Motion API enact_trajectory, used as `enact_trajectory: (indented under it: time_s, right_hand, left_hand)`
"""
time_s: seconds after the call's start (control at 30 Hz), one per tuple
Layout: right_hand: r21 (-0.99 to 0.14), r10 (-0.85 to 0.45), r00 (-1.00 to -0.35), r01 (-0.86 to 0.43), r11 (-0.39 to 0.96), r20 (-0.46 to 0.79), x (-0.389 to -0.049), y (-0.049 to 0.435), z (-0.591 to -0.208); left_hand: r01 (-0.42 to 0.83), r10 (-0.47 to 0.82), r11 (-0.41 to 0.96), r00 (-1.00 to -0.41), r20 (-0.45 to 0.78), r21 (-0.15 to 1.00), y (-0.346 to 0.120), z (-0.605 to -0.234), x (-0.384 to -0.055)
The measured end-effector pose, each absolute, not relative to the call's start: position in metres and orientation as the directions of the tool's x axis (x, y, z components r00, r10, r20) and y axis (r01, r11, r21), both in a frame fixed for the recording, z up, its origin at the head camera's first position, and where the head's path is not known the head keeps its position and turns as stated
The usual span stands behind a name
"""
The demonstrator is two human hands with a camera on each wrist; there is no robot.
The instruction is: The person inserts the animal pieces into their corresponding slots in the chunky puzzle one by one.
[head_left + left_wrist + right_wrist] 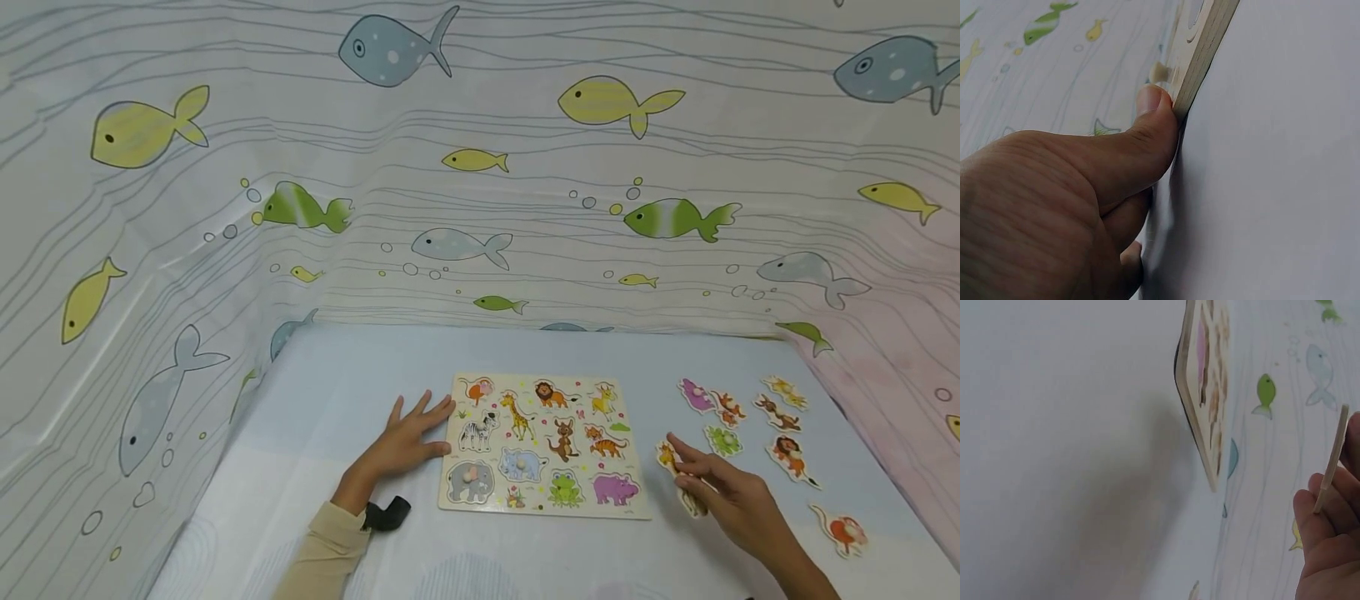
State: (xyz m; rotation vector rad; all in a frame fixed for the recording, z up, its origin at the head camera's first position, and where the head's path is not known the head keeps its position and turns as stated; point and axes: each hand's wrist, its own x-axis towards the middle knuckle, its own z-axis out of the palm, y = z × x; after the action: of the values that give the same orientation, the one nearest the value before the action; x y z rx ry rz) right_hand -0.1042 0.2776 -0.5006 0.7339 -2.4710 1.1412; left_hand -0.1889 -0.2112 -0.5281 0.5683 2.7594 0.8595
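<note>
A wooden peg puzzle board [577, 507] printed with animals lies flat on the table. My left hand [408, 437] rests at its left edge with fingers spread, and in the left wrist view the thumb [1150, 103] touches the board's side. A grey elephant piece [480, 485] and a pale blue animal piece [534, 467] sit in the board, each with a knob. To the right of the board, my right hand [731, 496] pinches a giraffe piece [666, 455] above the table. The right wrist view shows that piece [1334, 450] edge-on between thumb and fingers.
Several loose animal pieces lie at the right: a purple hippo [696, 396], a tiger [729, 408], a frog [723, 440], a kangaroo [776, 412], a yellow animal [786, 392], a lion [791, 458] and a monkey [843, 530]. Fish-printed sheeting [540, 192] surrounds the table.
</note>
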Motion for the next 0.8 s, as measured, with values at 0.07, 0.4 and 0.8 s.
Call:
enact_trajectory:
  time_s: [0.07, 0.4, 0.8]
  right_hand:
    - [-0.612, -0.323, -0.825, -0.561, 0.557, 0.463, -0.109, 0.271, -0.499]
    - [-0.591, -0.413, -0.812, -0.583, 0.557, 0.411, -0.138, 0.242, -0.496]
    - [-0.511, -0.505, -0.735, -0.678, 0.528, 0.453, -0.173, 0.215, -0.495]
  left_hand:
    - [0.303, 0.417, 0.758, -0.906, -0.072, 0.578, -0.211, -0.528, -0.189]
    - [0.312, 0.428, 0.745, -0.902, -0.063, 0.590, -0.212, -0.527, -0.188]
    - [0.322, 0.434, 0.743, -0.899, -0.056, 0.587, -0.212, -0.527, -0.188]
